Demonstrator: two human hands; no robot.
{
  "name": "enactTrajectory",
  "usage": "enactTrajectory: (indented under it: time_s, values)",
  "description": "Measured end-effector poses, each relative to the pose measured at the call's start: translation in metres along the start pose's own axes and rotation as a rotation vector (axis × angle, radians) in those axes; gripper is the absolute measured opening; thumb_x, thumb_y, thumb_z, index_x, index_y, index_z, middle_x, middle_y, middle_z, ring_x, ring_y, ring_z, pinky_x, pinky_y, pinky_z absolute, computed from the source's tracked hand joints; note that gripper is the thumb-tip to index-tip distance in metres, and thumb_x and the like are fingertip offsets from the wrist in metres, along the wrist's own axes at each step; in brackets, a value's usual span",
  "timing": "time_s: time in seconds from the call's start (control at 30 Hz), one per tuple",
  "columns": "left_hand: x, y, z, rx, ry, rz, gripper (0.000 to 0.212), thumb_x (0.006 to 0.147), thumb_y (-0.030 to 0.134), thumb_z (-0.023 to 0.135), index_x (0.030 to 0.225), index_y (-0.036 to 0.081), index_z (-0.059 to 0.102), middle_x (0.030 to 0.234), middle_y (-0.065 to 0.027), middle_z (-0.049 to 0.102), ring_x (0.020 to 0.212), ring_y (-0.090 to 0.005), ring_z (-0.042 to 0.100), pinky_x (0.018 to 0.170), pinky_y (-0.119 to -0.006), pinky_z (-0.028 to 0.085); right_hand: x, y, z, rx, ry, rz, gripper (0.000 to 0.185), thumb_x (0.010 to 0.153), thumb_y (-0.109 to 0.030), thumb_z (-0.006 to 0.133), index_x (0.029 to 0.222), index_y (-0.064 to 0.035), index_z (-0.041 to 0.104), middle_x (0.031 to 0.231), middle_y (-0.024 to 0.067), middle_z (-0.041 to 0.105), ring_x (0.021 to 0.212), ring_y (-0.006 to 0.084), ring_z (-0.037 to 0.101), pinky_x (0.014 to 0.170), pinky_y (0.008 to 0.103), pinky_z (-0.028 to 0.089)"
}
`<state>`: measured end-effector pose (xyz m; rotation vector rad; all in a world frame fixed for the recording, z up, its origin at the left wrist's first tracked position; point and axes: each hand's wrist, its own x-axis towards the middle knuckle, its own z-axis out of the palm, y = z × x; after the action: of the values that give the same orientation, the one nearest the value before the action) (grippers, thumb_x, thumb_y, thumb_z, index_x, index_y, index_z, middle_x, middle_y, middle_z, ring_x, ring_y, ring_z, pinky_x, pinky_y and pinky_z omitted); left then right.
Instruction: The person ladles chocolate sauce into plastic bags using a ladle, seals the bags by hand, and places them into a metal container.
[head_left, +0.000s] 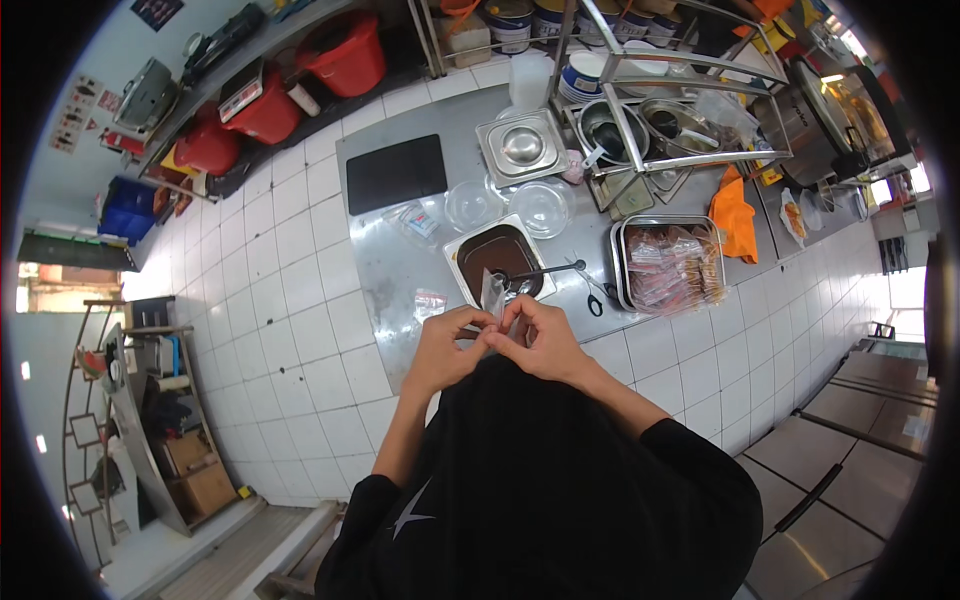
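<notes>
Between my left hand and my right hand is a small clear plastic bag, pinched by the fingertips of both. It stands up just past my fingers, over the near edge of a steel pan. Dark brown sauce fills part of that pan. A ladle rests in the sauce, its dark handle leaning over the right rim. Left of the pan lies a flat zip bag. Scissors with black handles lie on the steel table to the right.
A steel tray heaped with filled sauce bags stands at right, beside an orange cloth. Clear round lids, a lidded steel pan and a black board lie farther back. A metal rack rises behind bowls.
</notes>
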<state>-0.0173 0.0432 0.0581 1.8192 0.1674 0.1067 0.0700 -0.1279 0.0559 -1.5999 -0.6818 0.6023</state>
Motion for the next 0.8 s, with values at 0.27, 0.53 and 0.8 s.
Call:
enactTrajectory:
  time_s: [0.27, 0.53, 0.8]
  values:
    - [0.011, 0.0, 0.026, 0.396, 0.071, 0.224, 0.009, 0.09, 0.005, 0.062, 0.094, 0.005, 0.054, 0.085, -0.0137, 0.057, 0.073, -0.0366, 0.061, 0.059, -0.043, 0.051, -0.002, 0.011, 0.004, -0.294, 0.16, -0.022, 0.018, 0.094, -0.019, 0.061, 0.088, -0.0014, 0.058, 0.068, 0.0137, 0.059, 0.055, 0.0247, 0.059, 0.052, 0.0357, 0.044]
    - [0.012, -0.016, 0.033, 0.346, 0.099, 0.285, 0.008, 0.092, 0.007, 0.06, 0.09, 0.002, 0.054, 0.076, -0.0158, 0.057, 0.065, -0.0342, 0.059, 0.056, -0.041, 0.046, 0.003, 0.031, -0.003, -0.147, 0.034, 0.006, 0.025, 0.098, -0.022, 0.055, 0.086, -0.0006, 0.058, 0.069, 0.0132, 0.059, 0.057, 0.0228, 0.056, 0.053, 0.0358, 0.044]
    - [0.004, -0.025, 0.024, 0.077, 0.091, 0.045, 0.014, 0.095, 0.01, 0.058, 0.084, 0.002, 0.058, 0.069, -0.0146, 0.06, 0.056, -0.0294, 0.059, 0.053, -0.035, 0.045, 0.009, 0.042, 0.009, -0.01, -0.024, -0.017, 0.031, 0.101, -0.021, 0.05, 0.081, 0.0011, 0.055, 0.065, 0.0112, 0.054, 0.054, 0.022, 0.051, 0.054, 0.0357, 0.043]
